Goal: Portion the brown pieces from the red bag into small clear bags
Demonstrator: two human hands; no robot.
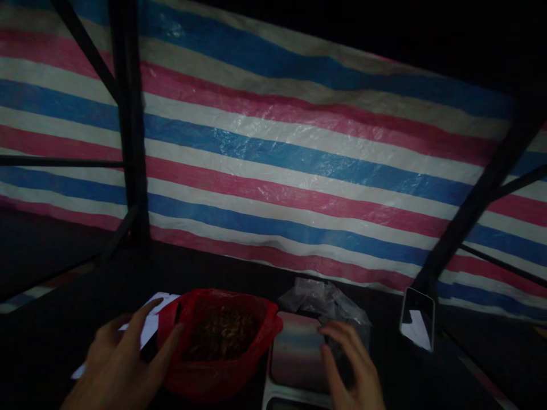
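A red plastic bag (239,370) full of small brown pieces stands open on a dark table. My left hand (123,359) is open, fingers spread, touching the bag's left side. To the right of the bag is a small scale with a shiny metal plate (294,353). My right hand (350,364) rests on the plate's right edge, fingers stretched out, close to a crumpled clear plastic bag (320,299) behind the scale.
A white sheet of paper (149,324) lies under my left hand. A phone (417,318) leans upright at the right. A red, white and blue striped tarp (299,171) hangs behind, crossed by dark metal poles (130,125).
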